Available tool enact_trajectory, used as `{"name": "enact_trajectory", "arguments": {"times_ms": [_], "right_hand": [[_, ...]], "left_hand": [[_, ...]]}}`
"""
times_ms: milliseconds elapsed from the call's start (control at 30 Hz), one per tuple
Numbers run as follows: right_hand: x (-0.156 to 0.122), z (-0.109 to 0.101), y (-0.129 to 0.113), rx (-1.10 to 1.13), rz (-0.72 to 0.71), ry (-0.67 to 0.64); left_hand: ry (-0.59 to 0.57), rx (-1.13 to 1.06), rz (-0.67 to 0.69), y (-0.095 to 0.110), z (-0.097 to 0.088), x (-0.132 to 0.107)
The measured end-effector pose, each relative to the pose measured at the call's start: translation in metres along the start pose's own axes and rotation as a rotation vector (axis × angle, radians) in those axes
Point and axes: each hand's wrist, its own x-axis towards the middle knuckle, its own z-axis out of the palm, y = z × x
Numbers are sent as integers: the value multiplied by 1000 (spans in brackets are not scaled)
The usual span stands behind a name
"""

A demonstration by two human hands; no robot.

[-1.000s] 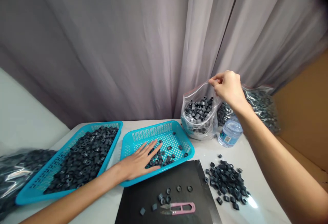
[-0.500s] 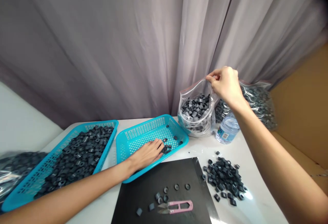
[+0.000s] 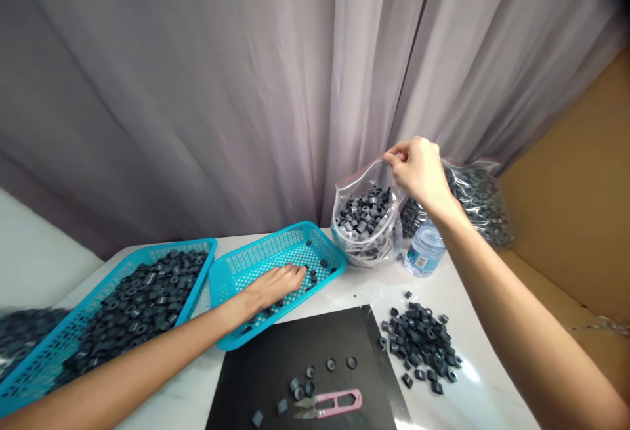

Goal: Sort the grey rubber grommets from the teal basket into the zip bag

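Note:
My right hand (image 3: 417, 169) pinches the top edge of a clear plastic bag (image 3: 363, 223) that stands at the back of the table, full of small dark grey rings. My left hand (image 3: 273, 283) lies palm down in the smaller turquoise basket (image 3: 246, 264), its fingers curled over a few dark rings on the basket floor. Whether the fingers have hold of any rings is hidden.
A larger turquoise basket (image 3: 44, 351) heaped with rings sits at the left. A black mat (image 3: 275, 358) in front carries a few rings and pink thread snips (image 3: 331, 403). A loose ring pile (image 3: 418, 343), a water bottle (image 3: 422, 253) and another filled bag (image 3: 475, 197) are at the right.
My left hand went from flat and spread to curled, gathering rings across the small basket. My right hand kept its pinch on the bag edge. The view drifted right.

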Motion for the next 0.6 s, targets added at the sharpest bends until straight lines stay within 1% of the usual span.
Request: {"name": "enact_trajectory", "arguments": {"times_ms": [100,167,200,267,333,400,433,467,500,533,567,600], "right_hand": [[0,0,1,-2,-5,-16],[0,1,3,-8,-17,-18],[0,2,5,-10,-23,-17],[1,3,7,-11,-34,-12],[1,5,9,-13,-43,-9],[1,7,9,-14,-48,-7],[1,8,8,-13,-48,-6],[1,9,8,-13,-48,-6],[1,9,7,-13,-47,-6],[1,9,6,-13,-46,-6],[0,8,6,-14,-45,-5],[0,7,6,-15,-44,-5]], "left_hand": [[0,-53,-12,-5,-10,12],[38,-94,-31,-7,-26,16],[71,-114,-42,-6,-37,17],[158,-151,-69,-2,-68,19],[270,-180,-99,7,-108,23],[393,-210,-106,22,-153,35],[482,-269,-88,32,-174,43],[548,-295,-75,43,-192,54],[536,-292,-30,54,-207,66],[492,-257,6,65,-218,79],[379,-197,60,75,-224,92],[281,-126,96,84,-226,104]]}}
